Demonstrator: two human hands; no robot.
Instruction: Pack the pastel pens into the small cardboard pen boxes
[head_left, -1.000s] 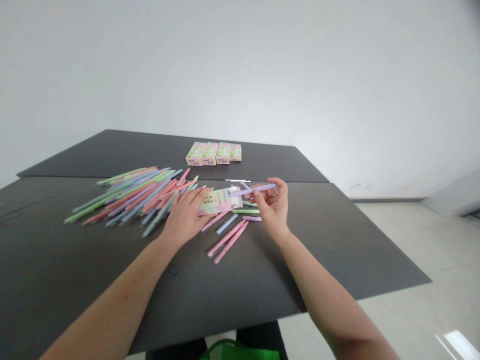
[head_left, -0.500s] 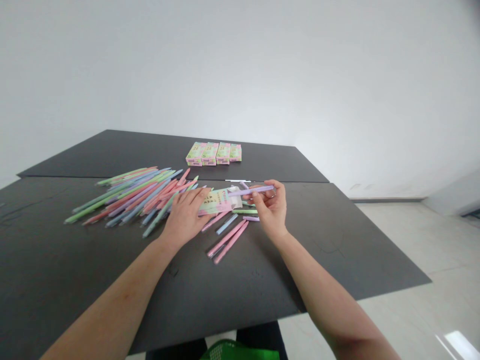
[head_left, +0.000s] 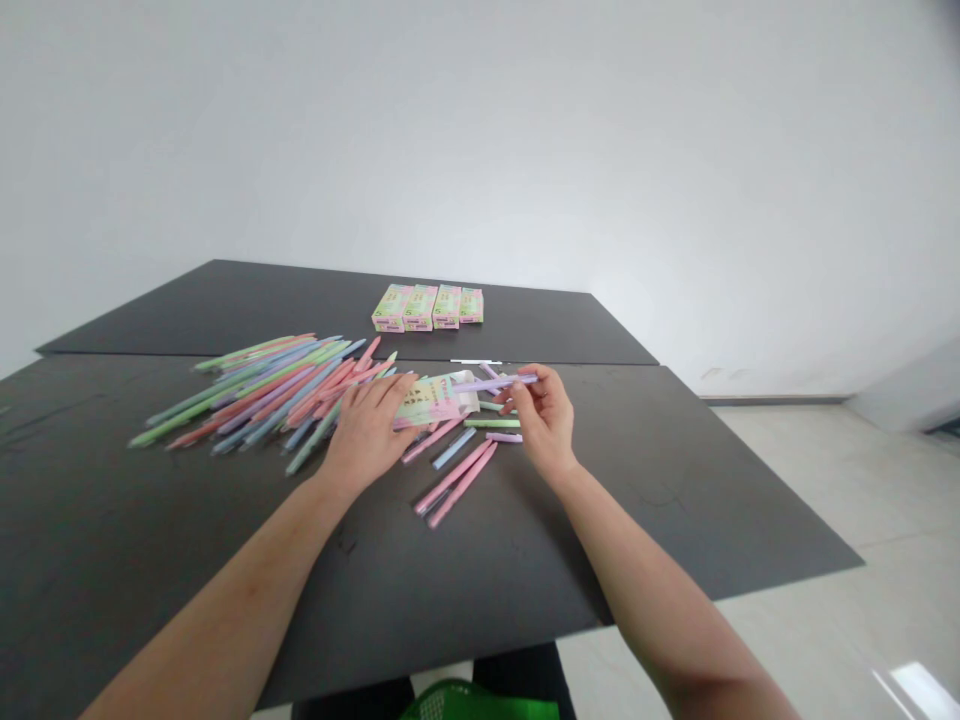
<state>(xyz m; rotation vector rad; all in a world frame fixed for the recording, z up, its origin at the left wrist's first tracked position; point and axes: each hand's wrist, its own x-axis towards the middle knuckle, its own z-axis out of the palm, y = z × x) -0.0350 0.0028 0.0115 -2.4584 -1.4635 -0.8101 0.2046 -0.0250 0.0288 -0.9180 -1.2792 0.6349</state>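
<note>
My left hand [head_left: 373,420] is closed around the left end of a small printed pen box [head_left: 429,400], coloured green and pink, whose open end with a white flap faces right. Between the thumb and fingers of my right hand [head_left: 545,415] is a purple pen [head_left: 491,384], its left end at or inside the box's mouth. Under and around the box lie loose pens: a short blue one [head_left: 454,449], a green one [head_left: 492,423], and pink pens [head_left: 463,485] nearer to me.
A large heap of pink, green, blue and purple pens [head_left: 262,395] spreads to the left. Several matching boxes [head_left: 427,307] stand in a row at the back. A seam crosses the dark table [head_left: 675,500]; thin white strips [head_left: 475,361] lie by it.
The purple pen has slid left, further into the box's mouth, with my right hand's fingers following. The box has shifted slightly left in my left hand.
</note>
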